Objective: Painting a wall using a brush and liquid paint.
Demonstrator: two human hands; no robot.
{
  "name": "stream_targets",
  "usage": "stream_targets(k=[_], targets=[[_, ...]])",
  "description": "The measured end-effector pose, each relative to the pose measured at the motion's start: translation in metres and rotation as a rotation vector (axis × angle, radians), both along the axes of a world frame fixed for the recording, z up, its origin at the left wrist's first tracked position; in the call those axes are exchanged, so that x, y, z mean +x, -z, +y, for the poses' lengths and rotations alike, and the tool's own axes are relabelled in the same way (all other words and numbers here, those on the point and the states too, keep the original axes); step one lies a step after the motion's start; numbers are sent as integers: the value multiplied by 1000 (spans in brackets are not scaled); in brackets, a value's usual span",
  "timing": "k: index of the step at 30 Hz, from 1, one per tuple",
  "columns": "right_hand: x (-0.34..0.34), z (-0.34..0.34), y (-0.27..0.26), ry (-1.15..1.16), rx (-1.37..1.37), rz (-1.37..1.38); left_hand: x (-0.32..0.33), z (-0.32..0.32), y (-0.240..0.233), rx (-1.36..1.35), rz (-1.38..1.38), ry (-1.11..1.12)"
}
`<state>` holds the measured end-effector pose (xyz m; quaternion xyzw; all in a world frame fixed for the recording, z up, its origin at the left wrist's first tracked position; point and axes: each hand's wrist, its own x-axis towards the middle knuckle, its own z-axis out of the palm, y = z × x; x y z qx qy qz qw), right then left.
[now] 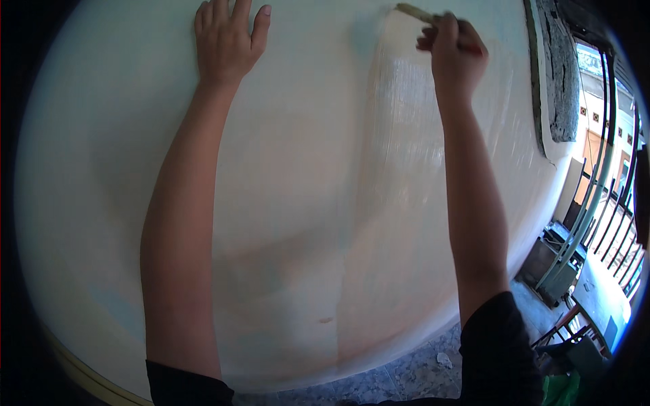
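A pale wall (284,167) with faint bluish and beige patches fills most of the view. My left hand (223,43) rests against it at the top, palm toward the wall, thumb spread, and its fingertips are cut off by the frame edge. At the upper right, my right hand (454,48) grips a paintbrush (415,12) whose pale bristles point left, close to the wall. A bit of red, perhaps its handle, shows by the fingers. Below the brush runs a shiny, wet-looking streaked band (406,111). Whether the bristles touch the wall cannot be made out.
A rough grey recess or opening edge (558,76) borders the wall at upper right. Beyond it are metal bars (604,172), a dark boxy appliance (551,264) and a light tabletop (602,294). The stone-patterned floor (406,378) holds a white scrap (444,360).
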<state>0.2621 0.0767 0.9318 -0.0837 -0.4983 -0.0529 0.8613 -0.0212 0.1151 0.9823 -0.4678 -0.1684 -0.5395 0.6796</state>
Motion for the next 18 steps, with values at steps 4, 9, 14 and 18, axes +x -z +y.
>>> stream_targets(k=[4,9,14,18], targets=[[6,27,2,255,-119,-77,-3,2,2,-20,-60,18],[-18,25,228,153,-419,-179,-10,-1,2,-25,-86,-44],[-16,-28,182,-27,-254,-58,-11,-7,4,-56,-30,-30],[7,-20,27,-20,84,-3,-4,0,0,-39,-44,-27]])
